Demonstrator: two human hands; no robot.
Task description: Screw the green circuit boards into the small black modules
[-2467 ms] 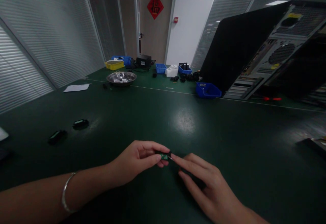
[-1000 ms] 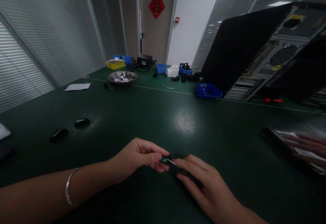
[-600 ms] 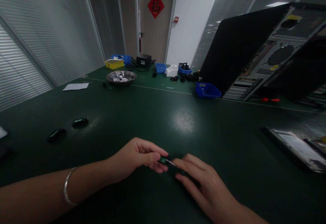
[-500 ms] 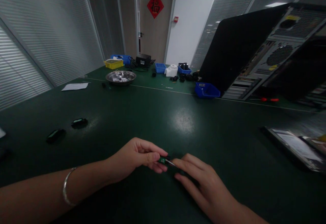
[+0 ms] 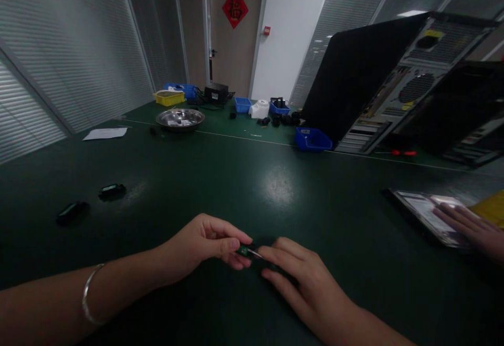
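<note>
Viewed remotely, my left hand pinches a small green board at six o'clock over the worktop, probably steadying it against the slim metal tool held in the grip of my right hand; two dark pieces lie well apart, near nine o'clock.

A slim, silver-coloured bracelet curves around the left forearm above the wrist; its rounded band is shiny, any fine pattern too blurred to tell; the left hand, right hand and visible right forearm are bare.
</note>
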